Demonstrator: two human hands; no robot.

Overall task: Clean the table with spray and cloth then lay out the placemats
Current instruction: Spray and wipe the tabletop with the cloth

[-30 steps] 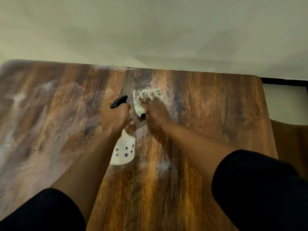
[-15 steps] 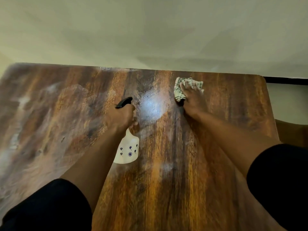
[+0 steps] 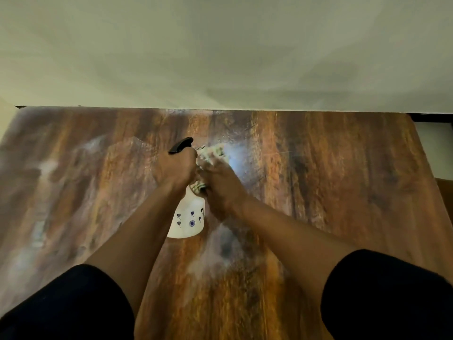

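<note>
Leftmost, left hand (image 3: 175,165) clenched round neck of white spray bottle (image 3: 187,220), black trigger head forward. Just right, touching it, right hand (image 3: 218,185) presses checked cloth (image 3: 212,153) on wooden table (image 3: 343,180), fingers blurred, grip unclear.

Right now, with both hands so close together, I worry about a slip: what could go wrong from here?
1. The right hand wiping the cloth could knock the bottle held by the left hand.
2. The wet patch on the table may streak if missed.
</note>
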